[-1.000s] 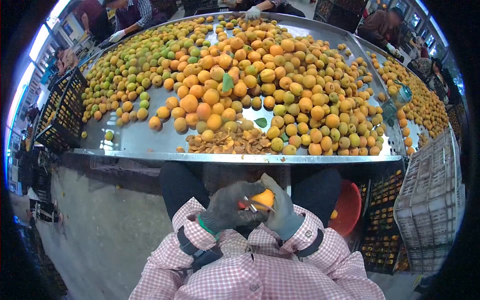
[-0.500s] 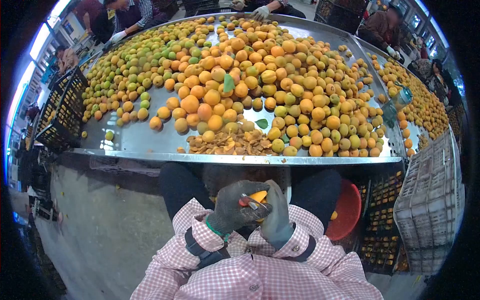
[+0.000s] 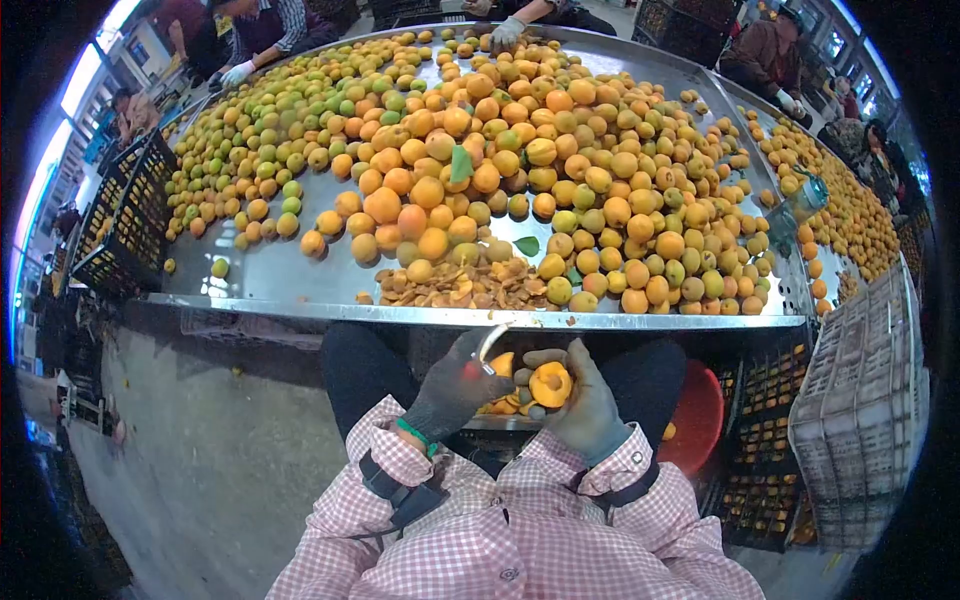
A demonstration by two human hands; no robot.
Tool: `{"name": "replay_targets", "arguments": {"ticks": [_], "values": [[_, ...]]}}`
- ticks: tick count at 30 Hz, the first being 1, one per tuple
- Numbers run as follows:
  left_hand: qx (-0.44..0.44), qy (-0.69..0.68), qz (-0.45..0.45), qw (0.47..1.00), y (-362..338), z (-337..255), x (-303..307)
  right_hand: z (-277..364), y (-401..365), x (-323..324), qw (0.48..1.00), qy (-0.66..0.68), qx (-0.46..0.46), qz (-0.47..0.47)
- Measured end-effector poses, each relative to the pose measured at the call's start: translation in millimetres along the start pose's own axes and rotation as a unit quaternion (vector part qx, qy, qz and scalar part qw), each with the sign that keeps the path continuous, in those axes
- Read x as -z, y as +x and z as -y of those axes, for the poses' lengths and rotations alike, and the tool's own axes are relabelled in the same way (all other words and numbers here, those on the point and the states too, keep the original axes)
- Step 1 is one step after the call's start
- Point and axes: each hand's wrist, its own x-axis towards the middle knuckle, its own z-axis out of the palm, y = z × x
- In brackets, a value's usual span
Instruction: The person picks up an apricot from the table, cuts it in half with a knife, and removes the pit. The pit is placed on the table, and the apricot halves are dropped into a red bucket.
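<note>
My left hand (image 3: 450, 388), in a dark knitted glove with a green cuff edge, is closed around a small knife with a red handle. Its curved blade (image 3: 493, 342) points up, away from me. In a grey glove, my right hand (image 3: 588, 410) holds a halved apricot (image 3: 550, 384) with its hollow cut face upward. Between the two hands, orange apricot pieces (image 3: 503, 404) show low down, partly covered by my fingers. Ahead of the hands, a heap of brown-orange apricot scraps (image 3: 465, 284) lies at the metal table's near edge (image 3: 330, 311).
Whole apricots (image 3: 620, 200) are piled across the table, greener ones at left. A black crate (image 3: 125, 220) stands left, a red basin (image 3: 692, 420) by my right knee, and a grey crate (image 3: 850, 410) beyond stacked trays (image 3: 765, 455). Several people work around the tables, one gloved hand (image 3: 508, 33) at the far edge.
My hands have moved apart, the knife hand to the left and the right hand rightward. The apricot they held together now shows as an opened half in my right hand.
</note>
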Motion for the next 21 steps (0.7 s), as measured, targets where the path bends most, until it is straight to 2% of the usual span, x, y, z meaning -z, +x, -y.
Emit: {"name": "replay_targets", "arguments": {"ticks": [1,2,3,4,5,6,7,8,9,10,11,14,15,16,17,18,19,20,21], "values": [[0.042,0.063,0.023,0.997,1.3,-10.4,4.0,-4.7,-2.6,5.4,0.972,-0.206,0.106,0.035],[0.083,0.125,0.047,0.988,2.2,-16.0,6.4,-6.4,-3.5,11.0,0.890,-0.401,0.207,0.067],[0.083,0.127,0.047,0.987,5.0,-10.5,6.4,0.7,-4.2,21.8,0.983,-0.180,0.012,0.044],[-0.033,0.103,0.004,0.994,8.9,-0.1,5.3,-3.3,-0.4,29.5,0.983,-0.179,0.013,0.044],[-0.149,0.077,-0.040,0.985,10.9,5.8,4.7,-11.0,3.4,39.3,0.964,-0.253,0.036,0.073],[-0.148,0.078,-0.040,0.985,10.2,0.5,5.8,-16.4,4.0,43.3,0.938,-0.325,0.058,0.103],[-0.082,-0.065,-0.012,0.994,8.7,-10.2,7.5,-21.3,3.6,43.1,0.928,-0.335,0.058,0.150],[-0.014,-0.206,0.016,0.978,7.8,-16.9,8.4,-23.3,4.3,41.0,0.928,-0.336,0.058,0.151],[-0.014,-0.205,0.014,0.979,6.7,-18.4,8.4,-25.2,4.2,38.1,0.977,-0.123,-0.112,0.132],[0.046,-0.349,0.052,0.934,5.2,-19.4,8.6,-28.1,3.8,33.1,0.951,0.099,-0.273,0.102],[0.103,-0.484,0.088,0.865,4.3,-19.8,9.4,-37.7,-0.7,20.1,0.970,-0.056,-0.205,0.118],[0.124,-0.470,0.108,0.867,2.3,-20.0,12.9,-40.2,-1.1,13.0,0.962,0.014,-0.233,0.142],[0.123,-0.470,0.108,0.867,2.8,-20.4,10.7,-39.3,-0.9,11.9,0.971,-0.003,-0.209,0.116],[0.076,-0.488,0.089,0.865,3.9,-21.3,5.9,-36.5,-1.7,10.3,0.971,-0.004,-0.208,0.117],[0.030,-0.505,0.070,0.860,5.6,-22.5,1.2,-32.6,-2.5,8.2,0.976,-0.066,-0.179,0.103],[0.029,-0.505,0.069,0.860,7.3,-25.6,-2.2,-30.0,-3.4,6.3,0.977,-0.127,-0.149,0.089],[0.054,-0.485,-0.017,0.873,8.6,-30.6,-5.8,-30.3,-4.0,3.3,0.977,-0.127,-0.150,0.088],[0.077,-0.461,-0.104,0.878,10.3,-36.5,-11.3,-31.9,-3.6,-1.2,0.986,-0.137,-0.095,0.032],[0.079,-0.546,-0.162,0.818,13.6,-44.3,-21.9,-33.7,-2.5,-4.6,0.988,-0.147,-0.038,-0.024]]}}
